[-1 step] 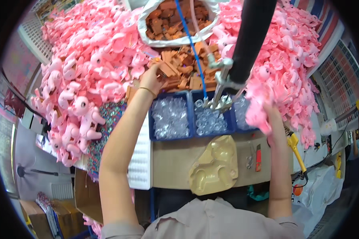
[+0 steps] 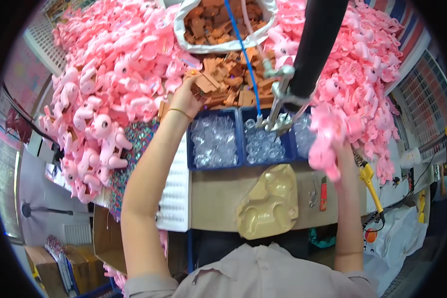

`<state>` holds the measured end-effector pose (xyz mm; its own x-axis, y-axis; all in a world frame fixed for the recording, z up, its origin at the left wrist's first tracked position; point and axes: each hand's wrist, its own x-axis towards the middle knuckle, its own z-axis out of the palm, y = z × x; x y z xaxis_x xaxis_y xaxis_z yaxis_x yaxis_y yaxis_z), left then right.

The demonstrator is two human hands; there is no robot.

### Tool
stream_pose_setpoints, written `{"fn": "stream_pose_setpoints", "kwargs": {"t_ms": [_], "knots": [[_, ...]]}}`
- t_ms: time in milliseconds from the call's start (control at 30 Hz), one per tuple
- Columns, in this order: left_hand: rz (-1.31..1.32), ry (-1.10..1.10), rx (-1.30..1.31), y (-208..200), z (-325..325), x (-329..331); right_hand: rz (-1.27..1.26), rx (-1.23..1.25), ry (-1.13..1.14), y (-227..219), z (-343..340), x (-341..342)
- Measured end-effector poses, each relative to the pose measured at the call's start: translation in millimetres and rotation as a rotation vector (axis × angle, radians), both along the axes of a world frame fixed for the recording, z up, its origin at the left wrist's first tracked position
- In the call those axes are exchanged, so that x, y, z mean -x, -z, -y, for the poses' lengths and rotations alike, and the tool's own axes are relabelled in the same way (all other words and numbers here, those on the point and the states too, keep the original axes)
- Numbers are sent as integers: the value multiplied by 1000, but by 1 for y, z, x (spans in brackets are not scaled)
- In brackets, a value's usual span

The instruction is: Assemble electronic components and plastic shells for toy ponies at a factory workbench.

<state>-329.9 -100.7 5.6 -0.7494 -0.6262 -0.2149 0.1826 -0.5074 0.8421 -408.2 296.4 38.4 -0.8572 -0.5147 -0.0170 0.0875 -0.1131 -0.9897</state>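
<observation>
My left hand [image 2: 186, 98] reaches to the near left side of a heap of brown-orange plastic parts [image 2: 233, 72]. Its fingers are closed on a boxy brown-orange plastic part [image 2: 207, 83]. On the right, my right hand [image 2: 343, 148] grips a pink plastic toy-animal shell [image 2: 327, 141], held over the right end of the blue bins. The fingers there are partly hidden behind the shell. Between my arms, on the table, lies a tan moulded tray [image 2: 269, 203] with an animal-shaped hollow.
Blue bins [image 2: 214, 168] hold clear plastic pieces. A black-armed metal fixture [image 2: 281, 94] with a blue hose stands over them. Pink toy animals [image 2: 104, 126] pile up left, pink shells [image 2: 367, 74] right. A red cutter [image 2: 323, 194] and yellow-handled tool [image 2: 367, 181] lie right.
My right hand and the pink shell have come slightly lower and nearer to me. My left hand stays on the brown-orange part. The whole view has shifted a little.
</observation>
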Motion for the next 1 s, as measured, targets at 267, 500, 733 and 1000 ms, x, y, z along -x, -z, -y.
{"fn": "stream_pose_setpoints", "kwargs": {"t_ms": [267, 500, 733, 1000], "knots": [[-37, 334, -292, -14, -128, -129, 534, 73, -270, 40, -40, -153], [205, 344, -243, -6, -199, -205, -462, -604, -814, -12, -65, -129], [203, 592, -331, -1, -230, -180, -1181, -820, -479, 71, -25, -113], [304, 864, 78, -6, -214, -150, -955, -209, -595, 29, -9, -77]]}}
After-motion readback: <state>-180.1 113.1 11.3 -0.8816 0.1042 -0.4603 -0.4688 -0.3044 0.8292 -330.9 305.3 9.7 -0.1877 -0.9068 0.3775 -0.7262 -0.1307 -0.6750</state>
